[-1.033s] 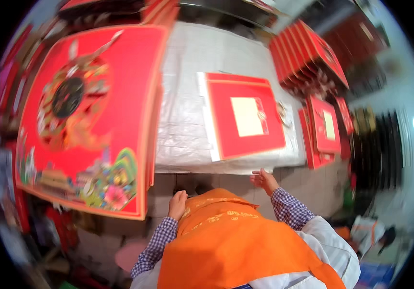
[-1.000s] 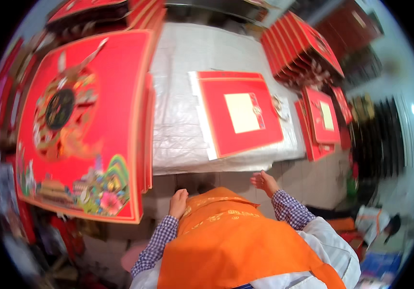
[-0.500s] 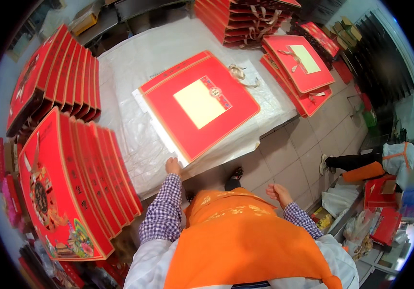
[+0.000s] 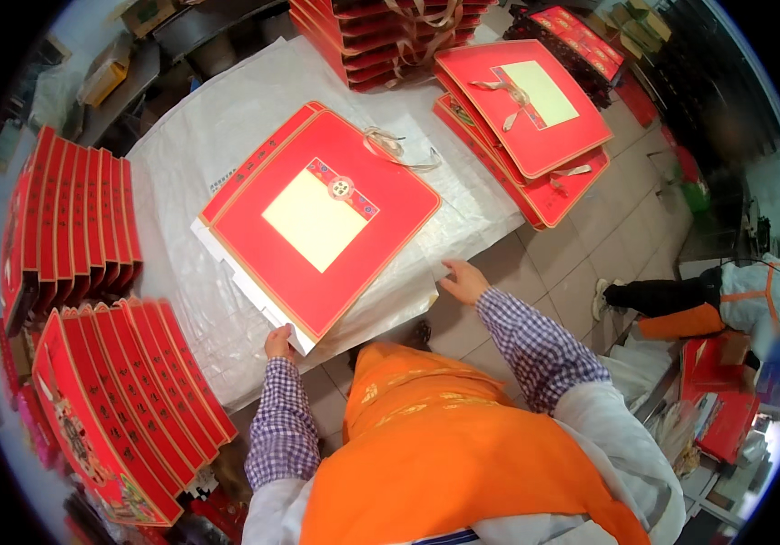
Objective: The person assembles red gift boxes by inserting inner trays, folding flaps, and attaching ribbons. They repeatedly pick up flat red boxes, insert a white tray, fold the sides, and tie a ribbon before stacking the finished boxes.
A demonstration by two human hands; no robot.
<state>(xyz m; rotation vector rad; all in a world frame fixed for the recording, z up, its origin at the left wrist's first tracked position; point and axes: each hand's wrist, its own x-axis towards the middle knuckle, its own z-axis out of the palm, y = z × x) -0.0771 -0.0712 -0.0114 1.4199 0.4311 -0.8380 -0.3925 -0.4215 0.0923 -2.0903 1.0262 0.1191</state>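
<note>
On the table (image 4: 227, 136) in front of you, which is covered with a white woven sheet, lies a large flat red gift box (image 4: 322, 218) with a pale yellow square panel in its middle and gold trim. It rests on another flat red piece of the same kind, turned at an angle, with one corner hanging near the table's front edge. A beige ribbon handle (image 4: 390, 145) curls at its far corner.

Your left hand (image 4: 279, 343) has a closed grip on the box's near corner, fingers curled on its white underside edge. Your right hand (image 4: 463, 280) is open and holds nothing, fingers spread and resting at the edge of the white sheet, just beside the box's right corner.

Further right on the table, a short stack of similar red boxes (image 4: 526, 118) lies flat with ribbons. Beyond them, at the far edge, sits a taller pile of red boxes (image 4: 381, 36). To your left, two rows of red boxes (image 4: 72, 218) stand on edge, the nearer row (image 4: 127, 400) showing colourful printed fronts. You wear an orange vest over checked sleeves. On the tiled floor to the right, another person (image 4: 708, 304) in orange sits low.
</note>
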